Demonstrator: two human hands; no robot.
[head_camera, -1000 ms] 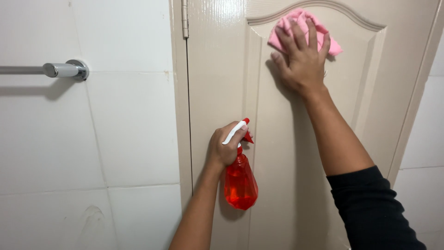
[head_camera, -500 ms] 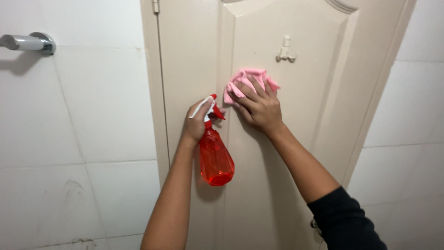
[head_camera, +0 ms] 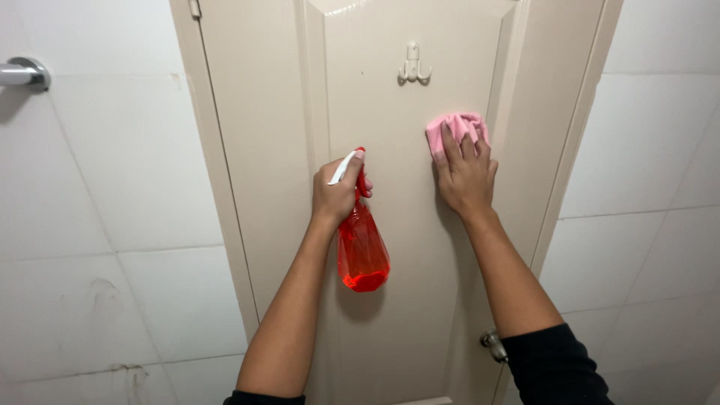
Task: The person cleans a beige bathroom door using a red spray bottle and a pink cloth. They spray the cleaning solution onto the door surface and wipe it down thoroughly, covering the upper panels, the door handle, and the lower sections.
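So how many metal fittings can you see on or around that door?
3. A double hook on the door's upper panel, a handle low at the right edge, partly hidden by the sleeve, and a hinge at the top left. The rail is on the wall.

White tiled walls [head_camera: 135, 187], beige door [head_camera: 262, 112]

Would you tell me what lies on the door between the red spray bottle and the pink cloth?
Only bare beige door panel shows between the red spray bottle and the pink cloth in the head view.
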